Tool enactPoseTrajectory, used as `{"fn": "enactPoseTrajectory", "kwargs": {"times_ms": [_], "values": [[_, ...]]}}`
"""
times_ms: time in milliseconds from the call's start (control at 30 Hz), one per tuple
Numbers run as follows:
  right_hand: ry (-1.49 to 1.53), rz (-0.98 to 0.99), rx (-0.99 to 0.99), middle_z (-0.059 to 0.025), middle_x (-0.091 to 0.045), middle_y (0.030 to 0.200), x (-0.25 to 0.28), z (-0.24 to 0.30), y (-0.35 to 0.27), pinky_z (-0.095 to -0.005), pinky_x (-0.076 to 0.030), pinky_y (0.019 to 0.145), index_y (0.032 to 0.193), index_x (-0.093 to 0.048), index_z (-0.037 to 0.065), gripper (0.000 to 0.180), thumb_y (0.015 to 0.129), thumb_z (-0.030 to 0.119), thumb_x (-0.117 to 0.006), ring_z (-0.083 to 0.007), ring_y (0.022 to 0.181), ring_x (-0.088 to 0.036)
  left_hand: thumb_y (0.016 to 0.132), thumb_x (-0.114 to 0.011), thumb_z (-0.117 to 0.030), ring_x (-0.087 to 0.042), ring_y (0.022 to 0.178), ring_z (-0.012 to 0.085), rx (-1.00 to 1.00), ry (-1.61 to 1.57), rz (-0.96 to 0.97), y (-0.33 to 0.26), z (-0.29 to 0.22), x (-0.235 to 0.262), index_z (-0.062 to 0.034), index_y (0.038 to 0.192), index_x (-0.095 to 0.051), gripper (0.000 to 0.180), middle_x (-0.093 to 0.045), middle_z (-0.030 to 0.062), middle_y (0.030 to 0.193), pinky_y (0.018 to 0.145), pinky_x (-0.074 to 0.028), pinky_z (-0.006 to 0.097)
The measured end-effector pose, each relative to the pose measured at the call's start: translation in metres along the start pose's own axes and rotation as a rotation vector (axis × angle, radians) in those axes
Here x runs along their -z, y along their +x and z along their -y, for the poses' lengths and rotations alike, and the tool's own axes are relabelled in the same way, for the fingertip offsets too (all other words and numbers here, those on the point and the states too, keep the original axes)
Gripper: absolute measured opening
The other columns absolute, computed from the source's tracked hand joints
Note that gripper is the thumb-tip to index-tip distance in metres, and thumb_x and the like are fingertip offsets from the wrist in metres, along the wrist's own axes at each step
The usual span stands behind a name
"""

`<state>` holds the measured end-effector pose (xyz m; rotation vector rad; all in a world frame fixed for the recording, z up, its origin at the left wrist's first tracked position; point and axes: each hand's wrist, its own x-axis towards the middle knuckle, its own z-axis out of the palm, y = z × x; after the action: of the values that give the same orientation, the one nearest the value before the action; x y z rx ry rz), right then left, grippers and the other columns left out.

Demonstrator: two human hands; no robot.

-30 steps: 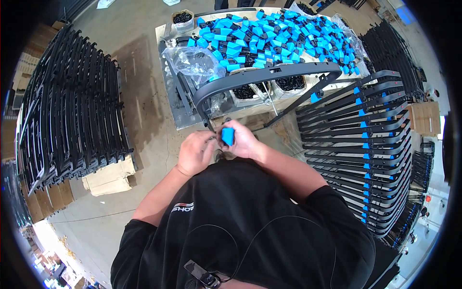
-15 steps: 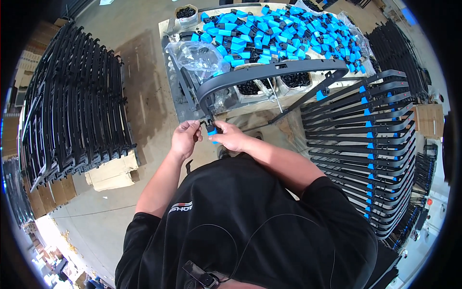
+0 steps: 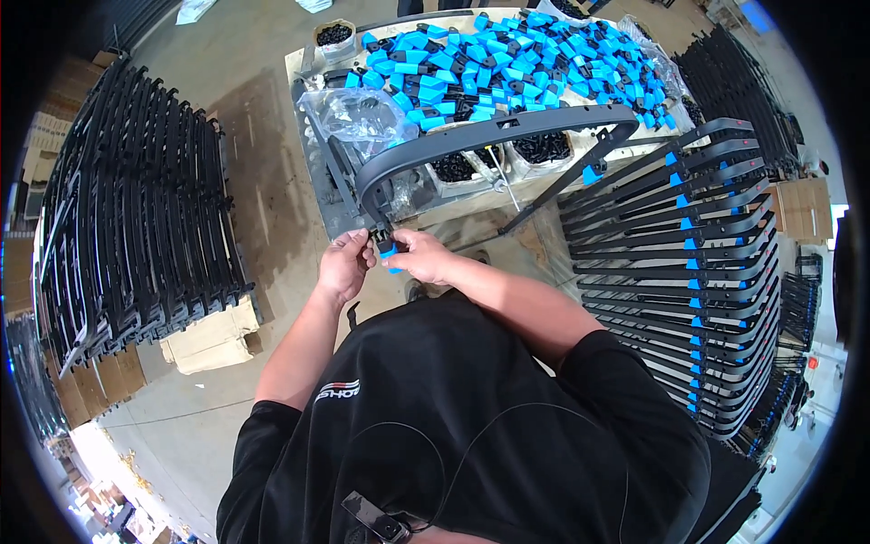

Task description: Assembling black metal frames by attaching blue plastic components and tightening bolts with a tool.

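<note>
Workshop floor (image 3: 272,181), stacked black frames (image 3: 136,218), hands (image 3: 385,258) gripping blue clip (image 3: 391,263)

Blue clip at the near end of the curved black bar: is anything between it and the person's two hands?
Nothing visible is. The right hand already holds the blue clip against the near end of the curved black bar, and the left hand touches the same end from the other side. The fingers hide the joint itself.
</note>
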<state>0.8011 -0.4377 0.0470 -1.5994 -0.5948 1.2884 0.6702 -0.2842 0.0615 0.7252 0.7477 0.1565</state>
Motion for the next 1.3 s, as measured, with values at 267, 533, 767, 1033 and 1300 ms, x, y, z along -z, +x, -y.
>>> {"fn": "enactPoseTrajectory", "kwargs": {"times_ms": [267, 533, 767, 1033, 1300], "values": [[0.1, -0.033, 0.062, -0.0132, -0.071, 0.113, -0.001, -0.014, -0.007, -0.0318, -0.054, 0.087, 0.133, -0.06, -0.003, 0.062, 0.081, 0.025, -0.081, -0.0171, 0.099, -0.067, 0.103, -0.059, -0.017, -0.054, 0.067, 0.0128, -0.011, -0.005, -0.096, -0.011, -0.004, -0.001, -0.0046, 0.1, -0.06, 0.013, -0.061, 0.0042, 0.083, 0.063, -0.048, 0.029], [0.147, -0.043, 0.011, -0.0103, -0.07, 0.109, 0.003, -0.01, 0.004, -0.0311, -0.053, 0.084, 0.13, -0.062, -0.002, 0.056, 0.082, 0.022, -0.08, -0.0156, 0.096, -0.065, 0.104, -0.058, -0.021, -0.049, 0.066, 0.0115, 0.061, -0.086, 0.017, -0.003, -0.004, -0.01, -0.0052, 0.095, -0.059, 0.018, -0.058, 0.0029, 0.081, 0.06, -0.043, 0.028], [0.204, -0.026, -0.073, -0.0029, -0.066, 0.094, 0.004, 0.004, -0.002, -0.0268, -0.046, 0.067, 0.115, -0.066, 0.003, 0.039, 0.087, 0.028, -0.075, -0.01, 0.08, -0.058, 0.104, -0.061, -0.025, -0.045, 0.064, 0.0104, 0.134, -0.201, 0.129, 0.008, -0.012, -0.003, -0.005, 0.094, -0.059, 0.023, -0.056, 0.002, 0.079, 0.056, -0.04, 0.026], [0.34, 0.024, -0.184, -0.0019, -0.063, 0.089, 0.006, 0.006, -0.006, -0.0253, -0.043, 0.058, 0.112, -0.066, 0.004, 0.04, 0.09, 0.036, -0.074, -0.0088, 0.072, -0.057, 0.102, -0.064, -0.024, -0.047, 0.065, 0.0108, 0.116, -0.235, 0.158, 0.013, 0.004, 0.002, -0.0064, 0.094, -0.061, 0.019, -0.059, 0.0022, 0.08, 0.057, -0.041, 0.026], [0.433, 0.009, -0.229, -0.0023, -0.063, 0.089, 0.004, 0.003, -0.005, -0.0251, -0.042, 0.054, 0.113, -0.065, 0.003, 0.038, 0.09, 0.031, -0.075, -0.0097, 0.07, -0.057, 0.099, -0.069, -0.025, -0.051, 0.061, 0.0113, -0.077, 0.225, -0.103, 0.011, 0.004, -0.008, -0.0051, 0.095, -0.063, 0.021, -0.063, 0.0039, 0.079, 0.054, -0.043, 0.028]]}}
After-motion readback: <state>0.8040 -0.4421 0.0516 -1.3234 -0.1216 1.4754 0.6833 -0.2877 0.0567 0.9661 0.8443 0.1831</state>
